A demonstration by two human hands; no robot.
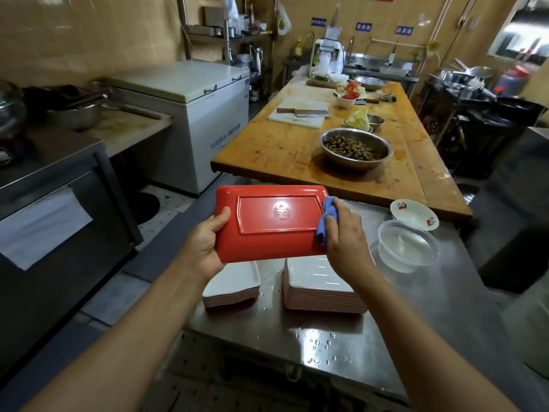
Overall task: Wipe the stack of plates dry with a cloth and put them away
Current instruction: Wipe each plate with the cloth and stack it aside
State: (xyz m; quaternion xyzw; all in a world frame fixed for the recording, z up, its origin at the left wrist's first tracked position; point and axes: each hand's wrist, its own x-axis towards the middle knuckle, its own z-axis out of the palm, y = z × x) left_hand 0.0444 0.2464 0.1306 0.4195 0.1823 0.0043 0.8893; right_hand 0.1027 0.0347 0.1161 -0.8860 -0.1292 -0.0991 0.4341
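Observation:
I hold a red rectangular plate point(267, 223) in the air with its underside facing me. My left hand point(205, 245) grips its left edge, thumb on the red back. My right hand point(341, 233) holds a bunched blue cloth point(326, 217) pressed against the plate's right edge. Below the plate, two stacks of plates with white insides sit on the wet steel table point(341, 346): a lower stack on the left point(231, 288) and a taller stack on the right point(320, 288).
A clear plastic tub point(408, 245) and a small white bowl with cherry prints point(413, 215) stand on the steel table at right. Beyond is a wooden table point(282, 144) with a metal bowl of nuts point(355, 148), a cleaver and vegetables. A chest freezer point(190, 108) stands left.

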